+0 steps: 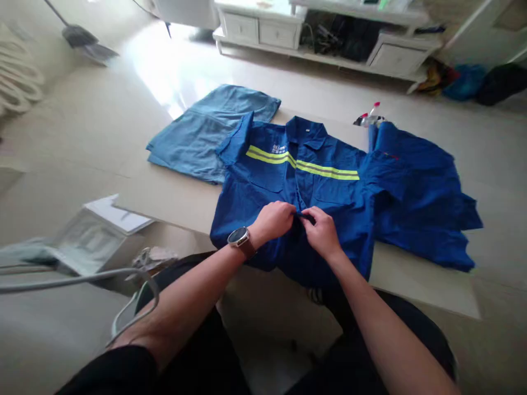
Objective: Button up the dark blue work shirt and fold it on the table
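A dark blue work jacket (pixel 263 186) with yellow-and-grey reflective stripes lies spread face up, its collar at the far side. Its lower hem hangs over the table's near edge. My left hand (pixel 275 220), with a watch (pixel 239 237) on the wrist, is closed on the front edge of the jacket, below the chest stripe. Close beside it, my right hand (pixel 320 227) pinches the same front opening. The fingertips almost meet, and any button between them is hidden.
Light blue folded cloth (pixel 201 131) lies left of the jacket, more dark blue clothing (pixel 424 197) right. Bottles with red caps (pixel 374 109) stand behind. A box (pixel 102 236) and a grey cable (pixel 82 278) are at the near left. A white cabinet (pixel 280 34) stands at the back.
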### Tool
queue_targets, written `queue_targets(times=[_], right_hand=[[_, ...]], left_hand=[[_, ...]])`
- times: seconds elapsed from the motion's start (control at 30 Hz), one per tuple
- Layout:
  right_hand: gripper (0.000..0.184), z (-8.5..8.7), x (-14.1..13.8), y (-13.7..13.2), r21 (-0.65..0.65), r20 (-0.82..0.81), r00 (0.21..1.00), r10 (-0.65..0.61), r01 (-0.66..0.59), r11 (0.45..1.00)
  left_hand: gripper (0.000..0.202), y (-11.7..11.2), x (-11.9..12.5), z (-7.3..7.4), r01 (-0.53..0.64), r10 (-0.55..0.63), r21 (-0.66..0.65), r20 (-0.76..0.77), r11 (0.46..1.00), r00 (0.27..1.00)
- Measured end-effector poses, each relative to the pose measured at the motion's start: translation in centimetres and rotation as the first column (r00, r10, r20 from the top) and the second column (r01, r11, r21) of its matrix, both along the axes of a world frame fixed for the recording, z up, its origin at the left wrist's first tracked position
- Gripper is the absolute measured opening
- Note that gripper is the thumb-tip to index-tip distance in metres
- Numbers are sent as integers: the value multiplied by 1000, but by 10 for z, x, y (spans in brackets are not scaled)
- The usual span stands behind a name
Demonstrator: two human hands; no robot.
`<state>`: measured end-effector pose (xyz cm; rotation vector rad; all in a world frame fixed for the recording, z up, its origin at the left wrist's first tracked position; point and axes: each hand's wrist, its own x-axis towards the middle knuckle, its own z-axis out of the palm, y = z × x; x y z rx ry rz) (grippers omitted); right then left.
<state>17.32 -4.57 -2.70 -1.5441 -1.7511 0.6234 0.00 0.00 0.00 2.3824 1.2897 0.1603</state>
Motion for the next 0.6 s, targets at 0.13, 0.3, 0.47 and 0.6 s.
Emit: queue_targets(times=[0.13,0.3,0.47,0.6], right_hand=[[12,1,-5,0,0,-6,1000,-4,4,1000],[10,2,-7,0,-23,12,999,-31,31,999],[12,0,-7,-1,-19,60,998,-6,7,1000],[13,-1,-7,-2,-15,104,995,3,-1,1000]], left_hand=[[31,1,-6,1,2,-2,-19,-18,1000,1000],[32,1,-7,1,10,-10,-6,-37,1000,999],[32,-1,-7,1,8,-8,1,-52,1000,999],[30,-1,-7,0,20,-19,10,-56,1000,998]])
